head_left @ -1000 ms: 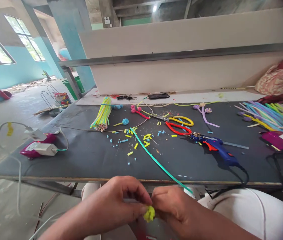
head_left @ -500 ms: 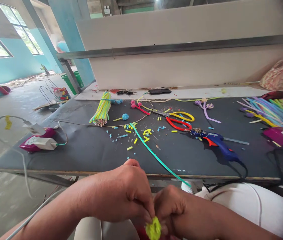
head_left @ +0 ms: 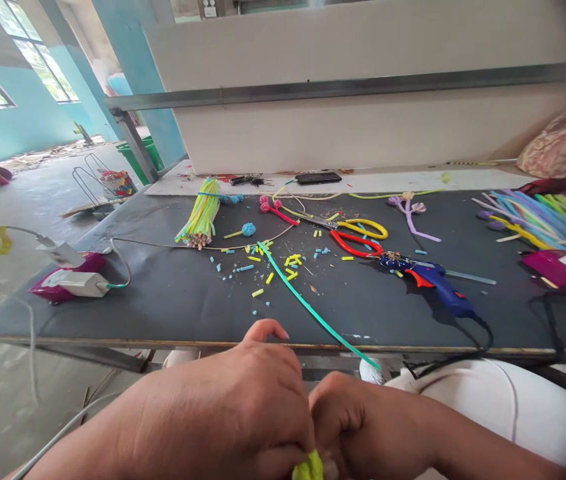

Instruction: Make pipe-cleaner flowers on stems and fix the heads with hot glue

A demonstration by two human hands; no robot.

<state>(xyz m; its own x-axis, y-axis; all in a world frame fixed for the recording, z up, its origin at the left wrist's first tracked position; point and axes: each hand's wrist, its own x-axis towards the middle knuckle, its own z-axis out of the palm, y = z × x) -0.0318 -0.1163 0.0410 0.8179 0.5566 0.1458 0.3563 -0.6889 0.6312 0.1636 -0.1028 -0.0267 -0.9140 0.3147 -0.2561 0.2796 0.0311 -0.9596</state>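
My left hand (head_left: 247, 407) and my right hand (head_left: 347, 420) are pressed together low in the view, below the near edge of the black table (head_left: 173, 307). Both pinch a small yellow-green fuzzy ball (head_left: 309, 468) that is half cut off by the bottom of the picture. A long green pipe cleaner (head_left: 313, 308) runs from the middle of the table down over the edge towards my right hand; where its end goes is hidden.
On the table lie red and yellow scissors (head_left: 357, 239), a blue glue gun (head_left: 435, 283) with its black cord, a bundle of yellow-green sticks (head_left: 200, 219), scattered cut bits (head_left: 263, 267), a pink box with a charger (head_left: 67, 283), and coloured pipe cleaners (head_left: 543, 217) at right. A phone (head_left: 319, 178) lies at the back.
Both hands have sunk lower and closer to me with the yellow-green ball, which now shows only partly at the bottom edge. The view has tilted slightly upward.
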